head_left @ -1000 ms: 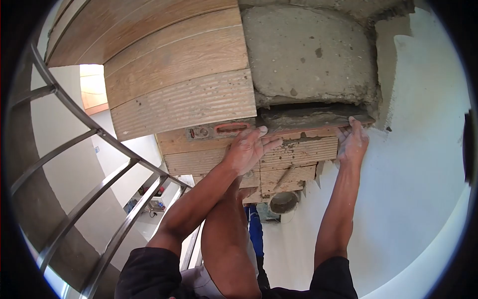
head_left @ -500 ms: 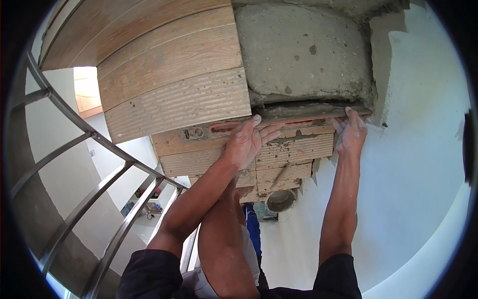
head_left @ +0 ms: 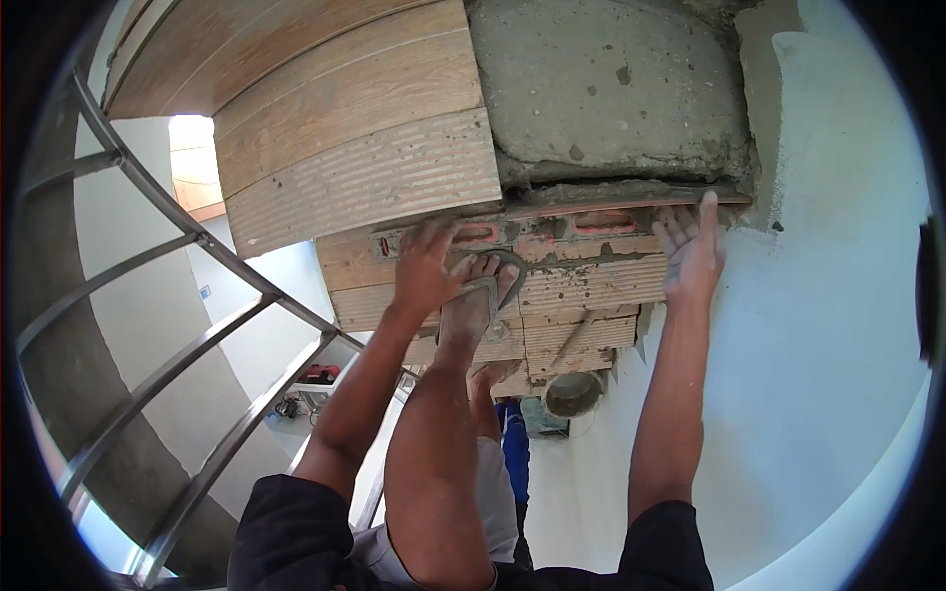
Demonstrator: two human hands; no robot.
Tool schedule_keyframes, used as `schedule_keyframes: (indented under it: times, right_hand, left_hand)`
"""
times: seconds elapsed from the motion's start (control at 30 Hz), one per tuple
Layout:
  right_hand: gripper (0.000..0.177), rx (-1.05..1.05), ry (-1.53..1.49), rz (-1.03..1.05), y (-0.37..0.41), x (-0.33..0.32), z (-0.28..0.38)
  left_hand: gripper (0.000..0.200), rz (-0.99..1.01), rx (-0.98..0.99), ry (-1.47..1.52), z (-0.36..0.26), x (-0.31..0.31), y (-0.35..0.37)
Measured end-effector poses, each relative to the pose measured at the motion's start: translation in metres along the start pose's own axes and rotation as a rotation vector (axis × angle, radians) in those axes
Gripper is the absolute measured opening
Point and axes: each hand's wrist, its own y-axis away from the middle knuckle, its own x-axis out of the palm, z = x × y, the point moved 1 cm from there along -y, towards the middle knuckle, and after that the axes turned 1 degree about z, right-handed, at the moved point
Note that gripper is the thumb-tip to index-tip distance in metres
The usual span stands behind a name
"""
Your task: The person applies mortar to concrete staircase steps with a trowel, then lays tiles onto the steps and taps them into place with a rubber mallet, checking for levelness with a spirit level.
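A spirit level (head_left: 540, 229), grey with orange-edged slots and smeared with mortar, lies along the stair tread. My left hand (head_left: 426, 271) is over its left end, fingers slightly blurred and thumb apart. Behind the level, a thin tile (head_left: 631, 204) runs edge-on along the front of the mortar bed. At the tile's right end is my right hand (head_left: 695, 258), dusty and open, one digit raised against the edge and the other fingers spread near the level. My foot in a sandal (head_left: 493, 286) is on the tread just below the level.
Wood-look tiles (head_left: 355, 128) cover the steps at upper left, beside a bare grey mortar bed (head_left: 611, 89). A metal railing (head_left: 236, 320) curves along the left; a white wall (head_left: 818, 325) rises at right. A bucket (head_left: 574, 394) stands lower down, near a person's blue trousers (head_left: 514, 443).
My left hand has moved left and away from the tile's edge to the level's left end, uncovering the sandalled foot. My right hand stays by the tile's right end. The view has shifted slightly.
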Motion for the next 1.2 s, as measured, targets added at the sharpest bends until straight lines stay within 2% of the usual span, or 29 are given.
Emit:
schedule_keyframes:
  times: [0.1,0.2,0.27,0.3,0.37,0.47,0.7,0.8,0.87,0.9,0.97,1.0,1.07,1.2]
  right_hand:
    - [0.069,0.135,-0.006,0.085,0.008,-0.026,-0.05]
    - [0.069,0.246,0.173,0.105,0.021,-0.047,-0.12]
    - [0.057,0.415,0.096,0.117,0.021,-0.048,-0.151]
    - [0.057,0.412,0.097,0.117,0.02,-0.041,-0.154]
    - [0.05,0.34,-0.1,0.112,0.013,-0.02,-0.155]
    - [0.048,0.358,-0.121,0.113,0.004,0.001,-0.143]
    - [0.033,0.357,-0.064,0.109,-0.017,0.01,-0.145]
    - [0.026,0.267,0.023,0.104,-0.021,0.013,-0.15]
    - [0.023,0.185,0.079,0.198,-0.026,0.01,-0.156]
    - [0.023,0.182,0.079,0.188,-0.028,0.003,-0.158]
    - [0.021,0.221,0.151,0.361,-0.032,0.0,-0.162]
    - [0.021,0.214,0.141,0.365,-0.026,0.003,-0.159]
    - [0.026,0.178,0.069,0.365,-0.005,0.007,-0.154]
    - [0.033,0.24,0.0,0.321,0.012,0.016,-0.163]
  left_hand:
    - [0.077,0.027,0.001,-0.162,0.029,0.012,0.013]
    - [0.072,-0.045,0.033,-0.116,0.05,0.022,0.011]
    - [0.067,-0.068,0.047,-0.108,0.057,0.024,0.01]
    - [0.067,-0.071,0.048,-0.106,0.057,0.024,0.01]
    - [0.062,-0.16,0.132,-0.178,0.057,0.024,0.009]
    - [0.057,-0.207,0.16,-0.264,0.062,0.033,0.0]
    - [0.052,-0.226,0.155,-0.273,0.05,0.035,0.002]
    - [0.049,-0.155,0.162,-0.311,0.058,0.036,0.002]
    - [0.049,-0.171,0.18,-0.337,0.06,0.038,0.002]
    - [0.049,-0.168,0.187,-0.331,0.057,0.04,0.004]
    - [0.043,-0.23,0.194,-0.375,0.056,0.037,0.002]
    - [0.043,-0.238,0.201,-0.382,0.057,0.035,-0.001]
    - [0.038,-0.076,0.111,-0.298,0.059,0.036,-0.002]
    - [0.037,-0.022,0.031,-0.238,0.042,0.012,-0.01]
